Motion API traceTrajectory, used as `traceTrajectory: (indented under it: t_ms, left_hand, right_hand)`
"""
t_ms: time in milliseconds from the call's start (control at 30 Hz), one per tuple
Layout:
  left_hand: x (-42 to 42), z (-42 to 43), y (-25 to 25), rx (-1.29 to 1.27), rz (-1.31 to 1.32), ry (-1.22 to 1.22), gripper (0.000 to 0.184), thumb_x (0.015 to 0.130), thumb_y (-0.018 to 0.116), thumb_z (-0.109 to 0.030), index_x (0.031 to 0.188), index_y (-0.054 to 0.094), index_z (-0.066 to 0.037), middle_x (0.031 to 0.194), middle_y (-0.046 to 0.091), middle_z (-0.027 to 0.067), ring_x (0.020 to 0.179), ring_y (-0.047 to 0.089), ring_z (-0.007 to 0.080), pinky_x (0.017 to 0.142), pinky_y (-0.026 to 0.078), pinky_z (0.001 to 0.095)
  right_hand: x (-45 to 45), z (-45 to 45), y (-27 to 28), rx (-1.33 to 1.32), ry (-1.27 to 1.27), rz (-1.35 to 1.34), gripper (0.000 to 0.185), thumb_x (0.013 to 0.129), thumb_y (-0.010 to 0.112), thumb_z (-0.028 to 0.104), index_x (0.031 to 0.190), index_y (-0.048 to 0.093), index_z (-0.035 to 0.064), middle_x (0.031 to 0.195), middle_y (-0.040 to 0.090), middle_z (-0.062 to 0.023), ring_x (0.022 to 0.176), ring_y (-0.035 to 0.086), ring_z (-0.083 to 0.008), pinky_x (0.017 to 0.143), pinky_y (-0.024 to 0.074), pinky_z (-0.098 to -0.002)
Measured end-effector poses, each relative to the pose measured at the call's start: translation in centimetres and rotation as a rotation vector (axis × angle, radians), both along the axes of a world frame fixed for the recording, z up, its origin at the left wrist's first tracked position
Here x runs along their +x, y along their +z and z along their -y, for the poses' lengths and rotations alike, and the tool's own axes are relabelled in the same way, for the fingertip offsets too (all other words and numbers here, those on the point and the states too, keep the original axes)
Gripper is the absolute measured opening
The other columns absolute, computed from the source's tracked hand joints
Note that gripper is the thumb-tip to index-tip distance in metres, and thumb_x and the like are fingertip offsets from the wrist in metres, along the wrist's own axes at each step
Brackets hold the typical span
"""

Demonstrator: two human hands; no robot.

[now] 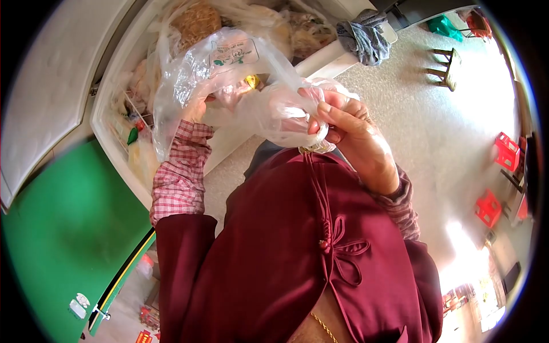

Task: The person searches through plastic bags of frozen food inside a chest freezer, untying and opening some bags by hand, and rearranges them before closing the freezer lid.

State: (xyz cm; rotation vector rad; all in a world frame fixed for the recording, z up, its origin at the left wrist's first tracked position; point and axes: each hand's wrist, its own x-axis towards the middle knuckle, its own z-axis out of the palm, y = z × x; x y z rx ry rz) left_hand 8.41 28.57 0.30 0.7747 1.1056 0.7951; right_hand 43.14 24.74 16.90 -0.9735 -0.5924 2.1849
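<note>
My hands hold a thin, translucent plastic bag with a printed panel of dark lettering and a green motif, spread above the near edge of a white, open-topped chest filled with plastic-wrapped goods. Right hand: thumb and fingers pinched together on crumpled film at the right end of the bag. Left hand: at the opposite side, partly veiled by the film below the print; its fingers are too obscured to tell whether they grip. The two hands are apart, with the plastic between them.

Handling (judged): the film should be light, limp and rather slippery, easily torn if stretched at one point. A bunched fold, such as that under my right thumb, gives the firmer hold; a single smooth layer would slide. A small yellow patch shows amid the film; whether it lies inside the bag or behind it I cannot tell.

Orientation: the printed face is turned up towards me. The spread film runs crosswise, from my left wrist to my right fingertips, its upper edge arching away from my body. Folds hide the bag's true long axis.
</note>
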Motion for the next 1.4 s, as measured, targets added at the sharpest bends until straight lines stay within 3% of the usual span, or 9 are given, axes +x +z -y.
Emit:
traceTrajectory:
  t_ms: [133, 200, 300, 467, 567, 967, 1167, 1267, 1400]
  left_hand:
    - [5.0, 0.0, 7.2, 0.566, -0.241, -0.203, 0.035, 0.088, 0.058, -0.011, 0.121, 0.055, 0.000, 0.126, 0.054, 0.0086, 0.113, 0.054, 0.0171, 0.098, 0.043, 0.0309]
    - [5.3, 0.3, 8.4, 0.528, -0.207, -0.224, 0.037, 0.087, 0.060, -0.013, 0.120, 0.056, 0.000, 0.121, 0.057, 0.0085, 0.108, 0.056, 0.0157, 0.093, 0.044, 0.0290]
    - [2.1, 0.9, 6.9, 0.057, -0.083, -0.128, 0.037, 0.088, 0.060, -0.020, 0.118, 0.058, 0.002, 0.113, 0.061, 0.0084, 0.097, 0.059, 0.0143, 0.083, 0.048, 0.0271]
    - [2.9, 0.0, 6.9, -0.168, -0.448, 0.121, 0.036, 0.076, 0.072, -0.016, 0.106, 0.066, 0.002, 0.097, 0.067, 0.0040, 0.087, 0.059, 0.0115, 0.079, 0.046, 0.0267]
    - [1.6, -1.5, 5.5, -0.084, -0.699, 0.016, 0.036, 0.074, 0.073, -0.012, 0.105, 0.065, 0.004, 0.096, 0.066, 0.0048, 0.084, 0.060, 0.0114, 0.077, 0.048, 0.0255]
    - [2.0, -1.4, 5.6, 0.120, -0.528, 0.018, 0.033, 0.071, 0.074, -0.008, 0.101, 0.065, 0.002, 0.085, 0.062, -0.0001, 0.075, 0.056, 0.0090, 0.067, 0.048, 0.0244]
    - [0.7, -1.1, 5.9, -0.111, -0.612, -0.087, 0.030, 0.077, 0.072, -0.014, 0.103, 0.065, 0.001, 0.094, 0.065, 0.0013, 0.084, 0.057, 0.0084, 0.078, 0.046, 0.0229]
    - [2.2, 0.8, 9.6, -0.141, -0.341, 0.112, 0.031, 0.081, 0.069, -0.022, 0.104, 0.066, -0.001, 0.103, 0.064, 0.0034, 0.096, 0.056, 0.0109, 0.086, 0.042, 0.0232]
    - [-0.9, -0.4, 8.7, 0.227, -0.693, 0.068, 0.042, 0.088, 0.062, -0.026, 0.122, 0.057, -0.003, 0.109, 0.063, 0.0059, 0.107, 0.054, 0.0147, 0.096, 0.039, 0.0253]
  right_hand:
    - [-0.1, -0.6, 0.4, 0.007, -0.028, 0.052, 0.033, 0.090, 0.056, 0.019, 0.117, 0.060, -0.0006, 0.081, 0.063, -0.0013, 0.064, 0.037, -0.0051, 0.059, 0.0342, -0.0187]
    - [-0.1, -0.7, 0.4, -0.003, -0.093, -0.015, 0.033, 0.090, 0.057, 0.018, 0.117, 0.060, -0.0004, 0.081, 0.062, -0.0016, 0.063, 0.037, -0.0051, 0.059, 0.0342, -0.0184]
    - [0.0, -1.0, 0.4, -0.043, -0.136, -0.061, 0.032, 0.089, 0.058, 0.016, 0.117, 0.060, -0.0005, 0.081, 0.062, -0.0026, 0.063, 0.036, -0.0049, 0.058, 0.0341, -0.0177]
    - [0.5, -1.5, 0.2, -0.052, -0.091, -0.057, 0.032, 0.089, 0.058, 0.014, 0.117, 0.059, -0.0003, 0.083, 0.063, -0.0046, 0.061, 0.036, -0.0043, 0.056, 0.0340, -0.0166]
    - [0.6, -1.7, 0.5, -0.058, -0.076, -0.064, 0.031, 0.089, 0.058, 0.014, 0.117, 0.058, 0.0002, 0.084, 0.064, -0.0052, 0.060, 0.036, -0.0041, 0.055, 0.0346, -0.0167]
    - [0.4, -2.4, 0.0, -0.064, -0.092, -0.103, 0.026, 0.089, 0.059, 0.014, 0.114, 0.062, 0.0047, 0.082, 0.064, -0.0038, 0.059, 0.039, -0.0017, 0.052, 0.0334, -0.0143]
    - [0.8, -2.3, 0.2, -0.076, -0.108, -0.105, 0.026, 0.088, 0.060, 0.013, 0.111, 0.063, 0.0008, 0.081, 0.064, -0.0045, 0.059, 0.038, -0.0032, 0.053, 0.0334, -0.0156]
    - [0.9, -2.1, 0.5, -0.082, -0.124, -0.126, 0.025, 0.088, 0.060, 0.010, 0.110, 0.063, -0.0007, 0.083, 0.064, -0.0059, 0.059, 0.037, -0.0045, 0.054, 0.0344, -0.0170]
    - [1.0, -1.7, -0.1, -0.062, -0.140, -0.100, 0.021, 0.088, 0.060, 0.009, 0.105, 0.065, -0.0006, 0.089, 0.062, -0.0081, 0.061, 0.040, -0.0067, 0.054, 0.0349, -0.0190]
